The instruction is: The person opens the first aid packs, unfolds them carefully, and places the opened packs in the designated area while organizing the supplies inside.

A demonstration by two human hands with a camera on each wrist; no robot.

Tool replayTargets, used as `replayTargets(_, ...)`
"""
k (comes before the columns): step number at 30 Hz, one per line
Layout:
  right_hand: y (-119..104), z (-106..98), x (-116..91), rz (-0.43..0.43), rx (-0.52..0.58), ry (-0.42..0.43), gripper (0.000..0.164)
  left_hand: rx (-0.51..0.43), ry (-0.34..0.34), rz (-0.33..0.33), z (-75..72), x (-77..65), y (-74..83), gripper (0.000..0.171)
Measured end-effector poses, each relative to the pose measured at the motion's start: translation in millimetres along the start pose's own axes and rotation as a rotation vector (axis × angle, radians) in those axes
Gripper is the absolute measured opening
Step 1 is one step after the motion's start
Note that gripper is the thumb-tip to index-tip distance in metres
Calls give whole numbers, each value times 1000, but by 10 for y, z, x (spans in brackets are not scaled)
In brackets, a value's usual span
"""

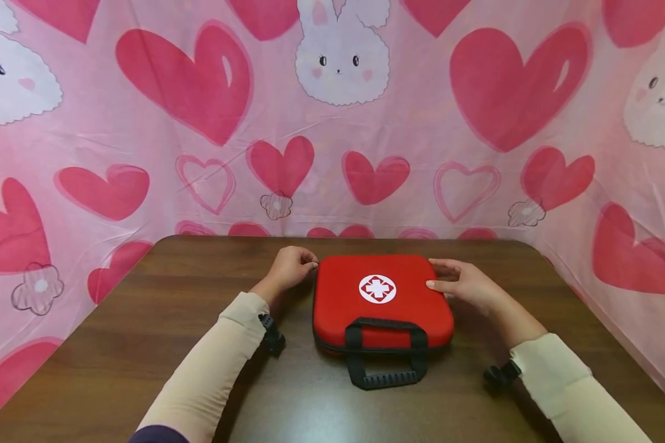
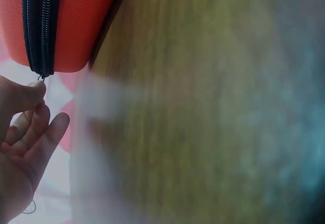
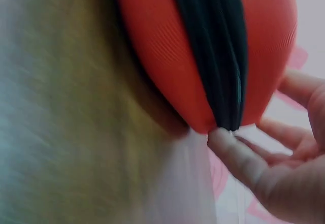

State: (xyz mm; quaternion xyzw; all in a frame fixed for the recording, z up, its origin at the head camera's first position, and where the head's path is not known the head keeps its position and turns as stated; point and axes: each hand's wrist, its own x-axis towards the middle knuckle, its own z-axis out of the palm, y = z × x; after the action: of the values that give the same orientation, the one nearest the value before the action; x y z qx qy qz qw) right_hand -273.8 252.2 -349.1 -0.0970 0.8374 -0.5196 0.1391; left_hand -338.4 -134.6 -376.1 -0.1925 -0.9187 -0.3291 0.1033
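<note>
A red first-aid case [image 1: 338, 295] with a white cross emblem lies flat on the wooden table, its black carry handle [image 1: 389, 379] toward me. At its back left corner my left hand [image 1: 292, 266] pinches the small zipper pull [image 2: 42, 76]; the left wrist view shows it at the end of the black zipper [image 2: 46, 16]. My right hand [image 1: 468, 286] grips the back right corner, thumb on the lid and other fingers around the side. In the right wrist view, fingertips [image 3: 221, 136] meet the end of the black zipper band [image 3: 218, 46].
The brown wooden table [image 1: 210, 264] extends around the case. Behind it hangs a pink cloth [image 1: 321, 126] with hearts and rabbits, also along both sides. A black wrist camera [image 1: 271, 335] sits on the left cuff and another camera [image 1: 501, 375] on the right.
</note>
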Motion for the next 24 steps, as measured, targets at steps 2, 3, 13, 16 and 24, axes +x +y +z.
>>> replayTargets(2,-10,64,-45,-12,-4,16,79,5,5,-13,-11,-12,-16,5)
replayTargets(3,-19,96,-76,-2,-10,22,80,4,6,-16,-18,-21,-24,5)
replayTargets(13,-117,350,-363,38,64,-16,90,-14,45,-26,-114,-87,-151,5)
replayTargets(16,-122,337,-358,18,96,-8,87,-35,35,-23,-134,-103,-164,5)
replayTargets(24,-71,185,-289,41,116,32,78,-134,-40,-38,-166,-178,-160,6)
